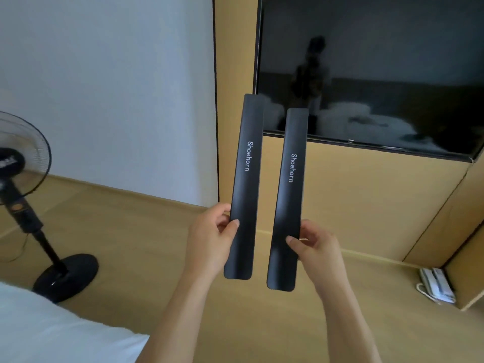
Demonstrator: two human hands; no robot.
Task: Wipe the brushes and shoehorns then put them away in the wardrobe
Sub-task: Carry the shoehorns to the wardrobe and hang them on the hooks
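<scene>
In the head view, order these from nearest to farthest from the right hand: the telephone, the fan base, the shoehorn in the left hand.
From the right hand:
1. Left-hand shoehorn, just to its left, held upright.
2. Telephone, lower right, in the corner of the wooden surface.
3. Fan base, far left on the floor.

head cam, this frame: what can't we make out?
- Wardrobe, brushes, wiping cloth: none in the head view.
- Left shoehorn and right shoehorn: backs face away; wiped or not, no telling.
- Left hand, right hand: fingers behind the shoehorns are hidden.
- Fan: cut off by the left edge.
- Phone: too small for detail.
- TV: reflection blurred.
</scene>
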